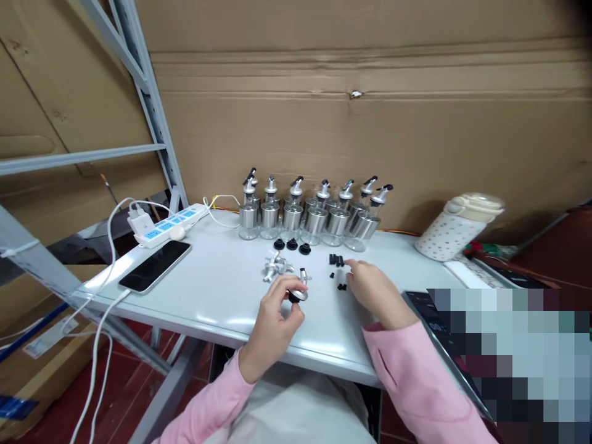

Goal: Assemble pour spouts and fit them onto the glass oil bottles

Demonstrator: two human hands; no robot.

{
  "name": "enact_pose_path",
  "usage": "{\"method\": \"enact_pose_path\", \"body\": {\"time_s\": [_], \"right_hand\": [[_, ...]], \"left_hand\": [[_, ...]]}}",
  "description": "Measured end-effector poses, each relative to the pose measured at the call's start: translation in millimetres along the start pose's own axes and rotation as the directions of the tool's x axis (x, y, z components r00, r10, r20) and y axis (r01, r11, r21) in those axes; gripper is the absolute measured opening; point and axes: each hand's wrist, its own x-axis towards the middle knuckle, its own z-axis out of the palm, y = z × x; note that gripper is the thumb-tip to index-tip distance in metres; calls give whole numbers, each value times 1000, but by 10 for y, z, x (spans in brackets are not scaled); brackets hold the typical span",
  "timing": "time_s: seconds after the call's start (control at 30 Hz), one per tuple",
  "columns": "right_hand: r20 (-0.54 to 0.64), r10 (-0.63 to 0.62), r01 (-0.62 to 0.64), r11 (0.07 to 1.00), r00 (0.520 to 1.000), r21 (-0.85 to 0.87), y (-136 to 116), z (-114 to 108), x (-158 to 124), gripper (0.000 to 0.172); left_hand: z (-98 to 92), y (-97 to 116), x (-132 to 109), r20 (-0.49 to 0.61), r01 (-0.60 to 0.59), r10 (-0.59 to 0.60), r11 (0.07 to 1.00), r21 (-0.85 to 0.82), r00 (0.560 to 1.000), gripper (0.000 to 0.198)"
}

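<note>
Where left hand (272, 320) grips, seemingly a spout cap (298, 294).

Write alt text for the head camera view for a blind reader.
At a white table, the left hand holds a silver pourer cap while the right hand rests beside small black plugs. Glass dispenser bottles line the back; a phone lies left.

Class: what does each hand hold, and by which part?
Left hand pinches the silver pourer cap by its round base. Right hand holds nothing visible, fingertips by small black pieces.
</note>
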Motion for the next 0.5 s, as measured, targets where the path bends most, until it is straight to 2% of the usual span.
{"method": "enact_pose_path", "body": {"time_s": [0.07,0.17,0.37,0.5], "right_hand": [[52,32,-31,999,998,-16,-15,-2,88,41],[72,45,-43,999,996,-32,-49,19,134,35],[50,72,-71,997,996,-30,-39,22,72,23],[4,65,-65,998,998,-14,-30,37,51,40]], "left_hand": [[0,9,1,-1,16,-16,1000,-8,1000,33],[0,10,3,-5,25,-25,999,-30,1000,32],[4,4,12,-5,9,-10,997,-71,1000,22],[-2,17,13,29,32,-31,998,-59,999,16]]}}
